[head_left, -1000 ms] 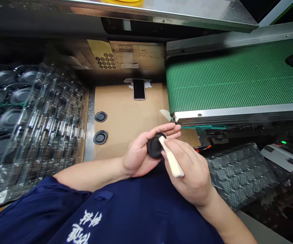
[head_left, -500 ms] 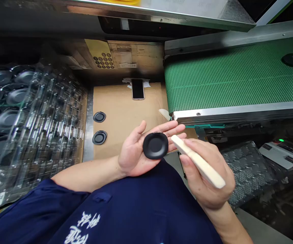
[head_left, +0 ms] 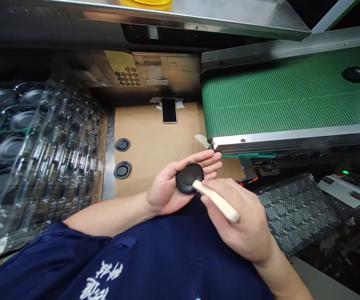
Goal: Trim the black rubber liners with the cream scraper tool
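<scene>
My left hand (head_left: 167, 185) is palm up with its fingers stretched out, and a black, round, dish-shaped part (head_left: 186, 177) rests in it. The thumb lies against the part's left upper edge. In my right hand (head_left: 245, 225) a cream-coloured flat stick (head_left: 219, 202) is pinched between thumb and fingers. The stick's narrow tip meets the lower right of the black part's face. Two similar small black pieces, an upper one (head_left: 122, 144) and a lower one (head_left: 122, 170), lie on the cardboard to the left.
Cardboard (head_left: 145, 129) covers the work surface, with a phone (head_left: 169, 111) at its back. A green conveyor belt (head_left: 276, 96) on the right carries another black part (head_left: 355, 74). Stacked clear trays (head_left: 64, 146) of black parts stand left. A metal shelf (head_left: 217, 16) runs above.
My right hand has moved left and brought the stick's tip from beside the black part onto its face. My left thumb has come down against the part's edge.
</scene>
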`<control>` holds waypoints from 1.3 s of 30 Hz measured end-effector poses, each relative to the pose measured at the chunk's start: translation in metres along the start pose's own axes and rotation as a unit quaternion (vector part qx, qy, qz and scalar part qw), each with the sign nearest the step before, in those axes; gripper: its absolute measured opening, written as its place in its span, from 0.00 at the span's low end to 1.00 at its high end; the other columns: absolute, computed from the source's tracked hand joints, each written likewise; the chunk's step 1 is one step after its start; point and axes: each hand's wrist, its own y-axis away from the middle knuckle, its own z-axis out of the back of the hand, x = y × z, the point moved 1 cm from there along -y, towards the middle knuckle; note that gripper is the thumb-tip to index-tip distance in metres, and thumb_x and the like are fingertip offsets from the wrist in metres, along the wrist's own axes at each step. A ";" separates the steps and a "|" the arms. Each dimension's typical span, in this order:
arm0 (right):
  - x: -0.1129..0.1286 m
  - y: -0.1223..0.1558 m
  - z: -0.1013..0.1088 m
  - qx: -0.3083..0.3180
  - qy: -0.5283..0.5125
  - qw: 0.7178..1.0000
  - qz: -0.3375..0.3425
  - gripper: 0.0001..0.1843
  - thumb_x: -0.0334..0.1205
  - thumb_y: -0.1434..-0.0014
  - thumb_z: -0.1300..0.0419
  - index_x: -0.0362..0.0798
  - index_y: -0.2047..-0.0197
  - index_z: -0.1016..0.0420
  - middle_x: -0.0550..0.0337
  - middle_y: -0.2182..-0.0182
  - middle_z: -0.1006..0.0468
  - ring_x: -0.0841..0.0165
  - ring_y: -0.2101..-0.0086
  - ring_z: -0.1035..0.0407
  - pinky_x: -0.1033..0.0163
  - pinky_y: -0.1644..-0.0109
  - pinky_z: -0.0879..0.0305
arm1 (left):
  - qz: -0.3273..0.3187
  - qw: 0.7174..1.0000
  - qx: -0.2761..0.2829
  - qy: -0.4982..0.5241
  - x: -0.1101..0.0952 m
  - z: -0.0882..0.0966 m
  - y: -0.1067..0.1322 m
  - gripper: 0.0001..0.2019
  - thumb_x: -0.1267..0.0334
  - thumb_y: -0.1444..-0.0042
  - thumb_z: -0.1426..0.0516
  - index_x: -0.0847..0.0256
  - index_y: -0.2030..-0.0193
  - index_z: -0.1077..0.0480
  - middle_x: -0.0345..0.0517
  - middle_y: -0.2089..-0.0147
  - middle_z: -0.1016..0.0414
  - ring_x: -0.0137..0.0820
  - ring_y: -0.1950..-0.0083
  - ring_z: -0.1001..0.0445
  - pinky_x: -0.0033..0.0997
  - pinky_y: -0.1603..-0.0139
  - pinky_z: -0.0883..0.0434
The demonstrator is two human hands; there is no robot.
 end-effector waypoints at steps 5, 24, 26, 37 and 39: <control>-0.006 0.004 0.011 -0.123 -0.038 0.991 -0.028 0.23 0.25 0.41 0.34 0.49 0.43 0.24 0.53 0.53 0.18 0.61 0.56 0.23 0.54 0.52 0.25 | 0.004 0.999 0.031 0.017 -0.006 -0.002 -0.001 0.30 0.49 0.30 0.55 0.71 0.35 0.31 0.62 0.27 0.38 0.52 0.24 0.43 0.52 0.24 0.48; -0.023 0.004 0.003 -0.020 0.013 0.999 0.047 0.27 0.26 0.37 0.40 0.52 0.36 0.29 0.51 0.45 0.20 0.59 0.51 0.24 0.50 0.48 0.25 | 0.062 0.998 0.012 0.003 -0.001 0.005 0.002 0.26 0.60 0.33 0.55 0.71 0.35 0.31 0.61 0.29 0.34 0.48 0.24 0.42 0.49 0.24 0.48; -0.019 0.004 0.001 0.027 -0.023 0.999 0.035 0.24 0.26 0.37 0.39 0.48 0.38 0.28 0.51 0.49 0.19 0.61 0.53 0.23 0.53 0.50 0.24 | 0.045 0.999 0.015 0.013 -0.002 0.005 0.000 0.27 0.60 0.33 0.55 0.73 0.35 0.31 0.64 0.29 0.35 0.49 0.25 0.40 0.50 0.24 0.47; -0.016 0.011 -0.019 -0.051 -0.040 0.994 0.092 0.29 0.24 0.40 0.37 0.42 0.36 0.32 0.45 0.50 0.19 0.62 0.51 0.23 0.56 0.48 0.21 | -0.001 1.000 0.008 0.005 -0.004 0.004 -0.004 0.26 0.59 0.33 0.55 0.72 0.38 0.28 0.63 0.28 0.36 0.50 0.26 0.40 0.51 0.23 0.49; -0.015 0.012 -0.021 -0.021 -0.074 0.992 0.105 0.28 0.24 0.39 0.37 0.42 0.36 0.32 0.46 0.50 0.19 0.62 0.50 0.22 0.57 0.47 0.21 | -0.006 1.000 0.007 -0.007 -0.003 0.004 -0.005 0.24 0.59 0.33 0.55 0.71 0.43 0.25 0.62 0.29 0.34 0.50 0.26 0.39 0.50 0.23 0.48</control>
